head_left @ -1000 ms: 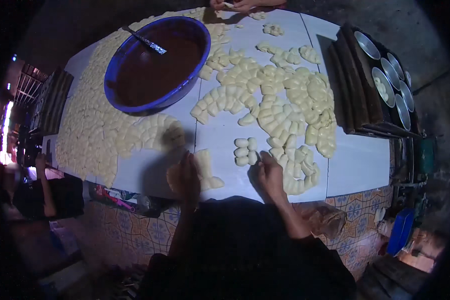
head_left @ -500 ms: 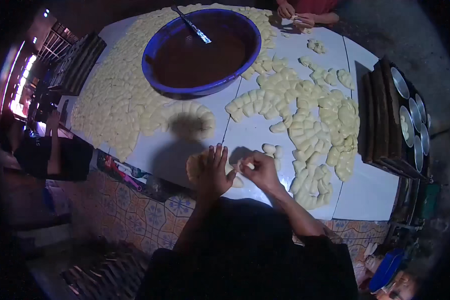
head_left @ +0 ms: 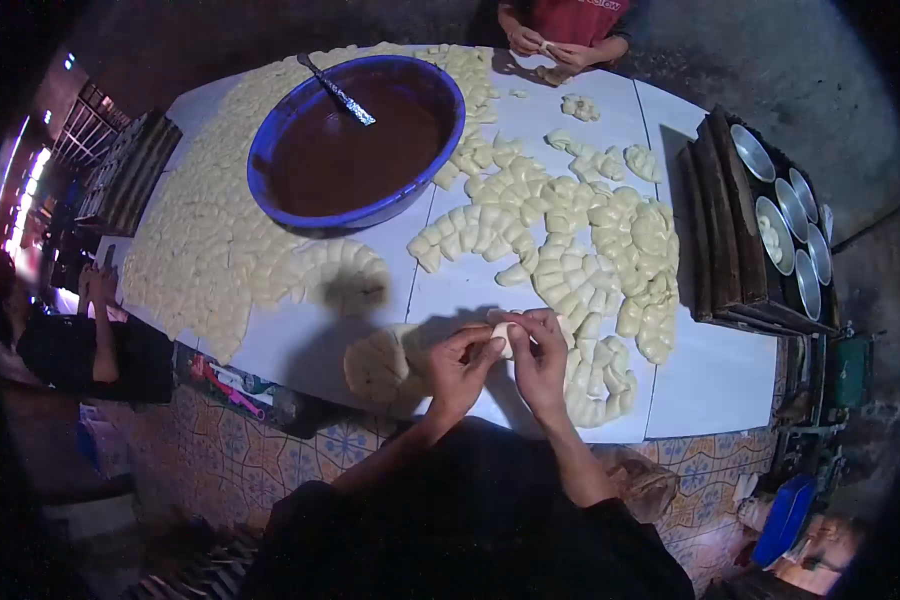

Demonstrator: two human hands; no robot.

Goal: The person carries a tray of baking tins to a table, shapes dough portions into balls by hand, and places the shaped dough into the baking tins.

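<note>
Our left grip [head_left: 458, 370] and right grip [head_left: 540, 362] meet, thumbs and fingertips pinching one small pale dough piece [head_left: 505, 340] between them, over the near side of the counter [head_left: 715, 370]. To work it well, we judge, we want light, even pressure from both sides, so the soft dough neither tears nor flattens, and a seam, if any, closes fully; the fingers hide most of it. A flat dough sheet [head_left: 372, 368] lies just beside our left grip. We see lettering on the co-worker's red shirt [head_left: 570, 22], partly cut off; we make out no labels on the blue basin [head_left: 259, 185].
</note>
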